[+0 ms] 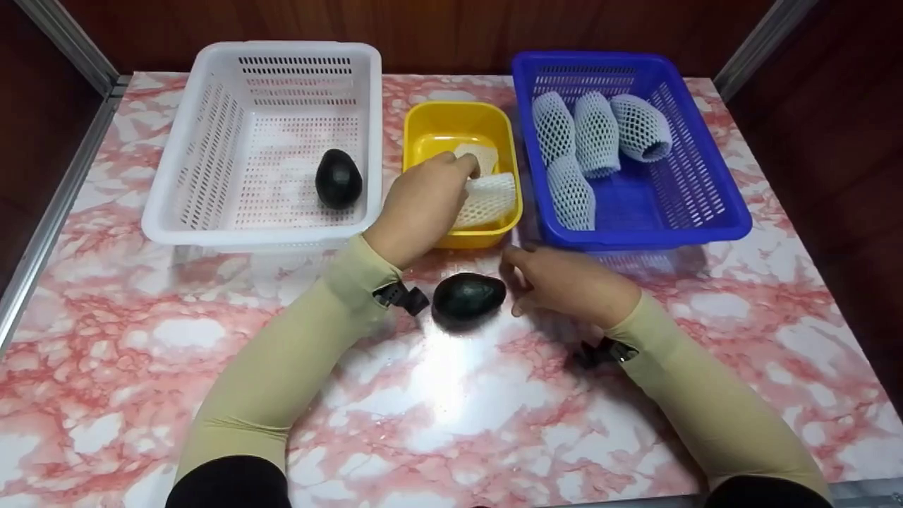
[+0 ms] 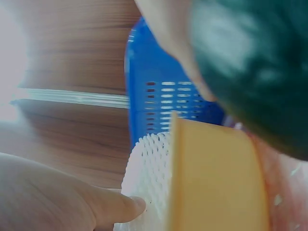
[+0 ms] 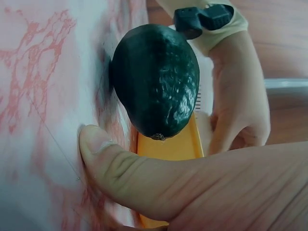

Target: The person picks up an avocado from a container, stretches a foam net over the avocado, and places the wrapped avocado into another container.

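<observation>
My left hand point(image 1: 427, 201) reaches over the yellow box point(image 1: 462, 241) and pinches a white foam net sleeve point(image 1: 490, 200). In the left wrist view its thumb lies on the netting point(image 2: 149, 178), above the box rim; the other fingertips are hidden. A dark green avocado point(image 1: 468, 300) lies on its side on the table in front of the box. My right hand point(image 1: 575, 282) is beside the avocado's narrow end, fingers loosely bent and holding nothing. In the right wrist view the thumb point(image 3: 110, 159) is apart from the avocado's stem end point(image 3: 158, 136).
A white basket point(image 1: 261, 236) at the left holds another avocado point(image 1: 338, 179). The blue basket point(image 1: 645, 240) at the right holds several netted items, including one netted fruit point(image 1: 640, 127). Another piece of foam net point(image 1: 480, 156) is in the yellow box. A wooden wall point(image 1: 437, 35) stands behind.
</observation>
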Available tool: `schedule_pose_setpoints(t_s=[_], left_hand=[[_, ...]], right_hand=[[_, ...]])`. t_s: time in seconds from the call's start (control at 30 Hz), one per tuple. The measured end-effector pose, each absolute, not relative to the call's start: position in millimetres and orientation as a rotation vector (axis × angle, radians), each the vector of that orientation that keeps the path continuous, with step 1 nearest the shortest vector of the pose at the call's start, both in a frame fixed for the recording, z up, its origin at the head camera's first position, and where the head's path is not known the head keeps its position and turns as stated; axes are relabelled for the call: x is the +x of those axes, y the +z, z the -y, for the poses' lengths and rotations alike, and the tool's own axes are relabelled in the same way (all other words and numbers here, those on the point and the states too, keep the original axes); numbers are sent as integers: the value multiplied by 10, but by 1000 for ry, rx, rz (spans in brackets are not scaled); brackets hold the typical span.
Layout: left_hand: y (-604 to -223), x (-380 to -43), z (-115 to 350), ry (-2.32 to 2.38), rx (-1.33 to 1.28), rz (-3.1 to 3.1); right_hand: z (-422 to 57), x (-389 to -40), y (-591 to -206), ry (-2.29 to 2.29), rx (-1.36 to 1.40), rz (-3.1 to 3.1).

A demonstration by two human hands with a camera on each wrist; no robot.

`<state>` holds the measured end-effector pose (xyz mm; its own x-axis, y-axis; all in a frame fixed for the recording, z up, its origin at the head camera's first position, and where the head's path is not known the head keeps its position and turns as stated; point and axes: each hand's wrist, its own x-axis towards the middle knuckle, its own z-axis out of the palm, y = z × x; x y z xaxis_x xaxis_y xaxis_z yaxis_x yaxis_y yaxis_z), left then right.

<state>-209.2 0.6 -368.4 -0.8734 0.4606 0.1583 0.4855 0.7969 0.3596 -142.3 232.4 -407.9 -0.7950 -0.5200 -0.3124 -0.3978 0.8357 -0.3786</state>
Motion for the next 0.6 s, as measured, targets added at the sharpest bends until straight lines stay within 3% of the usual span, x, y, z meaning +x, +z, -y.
schedule_pose_setpoints(t_s=[0.37,0.6], left_hand=[[-3368,-1671,260,-715,-889,2709],[-3416,-1303,640,-718,-999,2481]], right_hand=[[-2337,-1429,-4089,-430,-692,-2602],[-2340,-1419,-4074,-441,-700,-2595]])
